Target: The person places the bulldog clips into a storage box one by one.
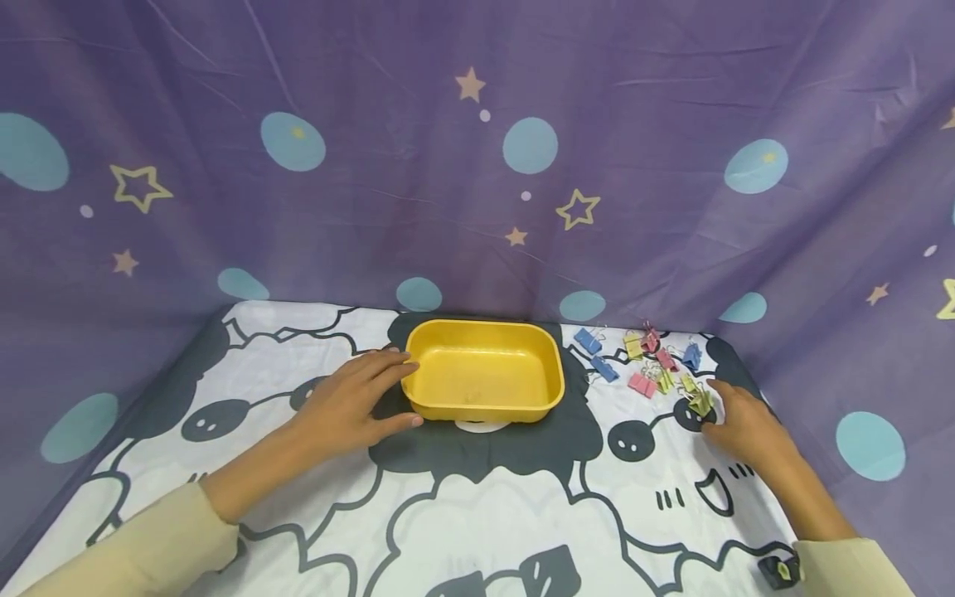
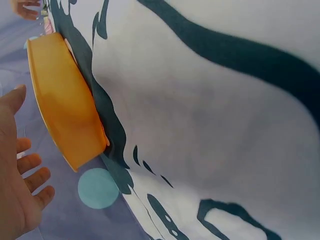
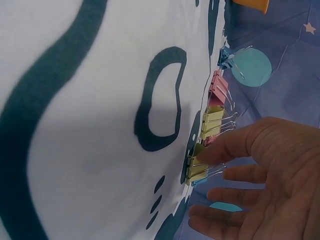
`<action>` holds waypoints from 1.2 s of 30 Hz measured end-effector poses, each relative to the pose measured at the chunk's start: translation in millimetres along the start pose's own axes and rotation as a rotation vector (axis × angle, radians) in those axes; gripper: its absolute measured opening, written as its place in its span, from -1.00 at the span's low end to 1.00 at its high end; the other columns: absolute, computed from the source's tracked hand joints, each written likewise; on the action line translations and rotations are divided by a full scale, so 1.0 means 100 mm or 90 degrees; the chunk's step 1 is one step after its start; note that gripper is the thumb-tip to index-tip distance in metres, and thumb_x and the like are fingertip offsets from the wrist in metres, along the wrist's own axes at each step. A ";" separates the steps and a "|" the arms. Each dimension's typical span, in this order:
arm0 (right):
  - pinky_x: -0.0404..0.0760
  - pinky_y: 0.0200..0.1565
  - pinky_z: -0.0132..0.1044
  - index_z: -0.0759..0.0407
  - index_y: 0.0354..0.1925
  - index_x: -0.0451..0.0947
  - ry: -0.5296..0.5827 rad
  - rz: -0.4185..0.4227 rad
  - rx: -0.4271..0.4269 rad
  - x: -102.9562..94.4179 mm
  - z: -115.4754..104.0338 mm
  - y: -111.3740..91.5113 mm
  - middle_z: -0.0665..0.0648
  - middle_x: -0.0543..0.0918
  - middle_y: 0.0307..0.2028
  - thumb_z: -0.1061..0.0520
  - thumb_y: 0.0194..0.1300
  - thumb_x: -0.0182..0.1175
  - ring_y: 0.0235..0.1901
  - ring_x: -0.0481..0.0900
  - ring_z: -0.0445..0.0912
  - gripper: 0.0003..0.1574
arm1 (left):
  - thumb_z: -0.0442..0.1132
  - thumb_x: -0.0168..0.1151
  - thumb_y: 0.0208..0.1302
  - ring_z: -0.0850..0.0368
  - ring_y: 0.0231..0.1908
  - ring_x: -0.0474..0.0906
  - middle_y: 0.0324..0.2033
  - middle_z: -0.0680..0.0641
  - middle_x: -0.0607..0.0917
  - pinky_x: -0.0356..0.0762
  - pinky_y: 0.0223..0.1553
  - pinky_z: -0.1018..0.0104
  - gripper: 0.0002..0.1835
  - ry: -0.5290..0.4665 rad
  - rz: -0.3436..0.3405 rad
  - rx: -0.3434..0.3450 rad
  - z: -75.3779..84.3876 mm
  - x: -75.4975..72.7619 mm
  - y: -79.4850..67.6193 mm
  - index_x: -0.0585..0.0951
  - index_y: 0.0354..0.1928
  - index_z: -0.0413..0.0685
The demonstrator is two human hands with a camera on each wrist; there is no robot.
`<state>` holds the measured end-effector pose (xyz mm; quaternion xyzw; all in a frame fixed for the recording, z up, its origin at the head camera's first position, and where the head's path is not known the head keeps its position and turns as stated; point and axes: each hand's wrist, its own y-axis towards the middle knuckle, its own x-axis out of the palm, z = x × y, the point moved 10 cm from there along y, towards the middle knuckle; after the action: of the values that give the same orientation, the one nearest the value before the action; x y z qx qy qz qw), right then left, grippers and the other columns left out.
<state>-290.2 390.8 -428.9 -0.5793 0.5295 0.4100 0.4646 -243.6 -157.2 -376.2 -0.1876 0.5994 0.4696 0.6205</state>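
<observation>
A yellow rectangular tray (image 1: 481,413) stands at the back middle of the table. My left hand (image 1: 351,408) is at its left end, fingers and thumb spread, fingertips right by the rim. The left wrist view shows this hand (image 2: 15,185) with nothing in its grasp. On the right lie several binder clips in blue, pink and yellow. My right hand (image 1: 749,427) reaches to the nearest yellow binder clip (image 1: 700,404), thumb and fingers apart around its side. In the right wrist view the thumb overlaps a yellow binder clip (image 3: 197,172), and the other fingers extend loosely.
Blue binder clips (image 1: 604,369) lie between the tray and the main cluster, with a pink binder clip (image 1: 642,385) nearer the front. A purple patterned curtain (image 1: 477,207) rises behind and beside the table. The cartoon-print cloth (image 1: 492,514) covers the tabletop.
</observation>
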 end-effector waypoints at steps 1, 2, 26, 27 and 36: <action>0.47 0.26 0.72 0.48 0.63 0.22 -0.001 0.002 -0.004 0.00 0.00 0.00 0.75 0.35 0.48 0.15 0.33 0.38 0.44 0.36 0.70 0.05 | 0.24 0.57 0.36 -0.32 0.52 0.56 0.50 -0.17 0.66 0.50 0.55 -0.33 -0.18 0.001 0.003 0.005 0.01 0.01 0.00 0.63 0.53 0.01; 0.47 0.26 0.72 0.48 0.63 0.23 -0.001 0.002 -0.008 0.00 0.00 0.00 0.75 0.35 0.48 0.18 0.32 0.37 0.44 0.35 0.71 0.04 | 0.23 0.58 0.36 -0.32 0.50 0.58 0.49 -0.17 0.66 0.52 0.54 -0.31 -0.20 0.003 0.007 0.010 0.03 0.02 0.01 0.64 0.53 0.02; 0.49 0.29 0.66 0.57 0.52 0.34 -0.018 0.001 -0.061 0.02 -0.04 0.07 0.77 0.43 0.41 0.43 0.15 0.31 0.41 0.40 0.72 -0.04 | -0.28 0.66 0.31 0.12 -0.07 0.67 -0.14 0.09 0.83 0.75 0.01 0.22 -0.82 -0.004 0.135 0.211 0.35 0.01 0.02 0.88 -0.08 0.04; 0.49 0.30 0.66 0.58 0.52 0.35 -0.019 0.000 -0.060 0.02 -0.04 0.08 0.77 0.43 0.41 0.43 0.15 0.31 0.41 0.40 0.72 -0.05 | -0.30 0.67 0.30 0.12 -0.08 0.68 -0.15 0.10 0.83 0.75 0.00 0.23 -0.81 -0.003 0.136 0.214 0.35 0.01 0.01 0.88 -0.09 0.04; 0.52 0.28 0.63 0.60 0.44 0.44 -0.024 -0.012 -0.058 0.03 -0.09 0.14 0.76 0.54 0.32 0.42 0.17 0.30 0.35 0.47 0.71 -0.16 | -0.41 0.66 0.25 0.12 -0.07 0.69 -0.15 0.11 0.83 0.77 0.00 0.24 -0.74 -0.007 0.129 0.219 0.33 0.00 -0.01 0.88 -0.09 0.06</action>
<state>-304.0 381.6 -430.9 -0.5974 0.4958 0.4400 0.4513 -223.9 -131.4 -370.0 -0.0155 0.6832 0.4212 0.5963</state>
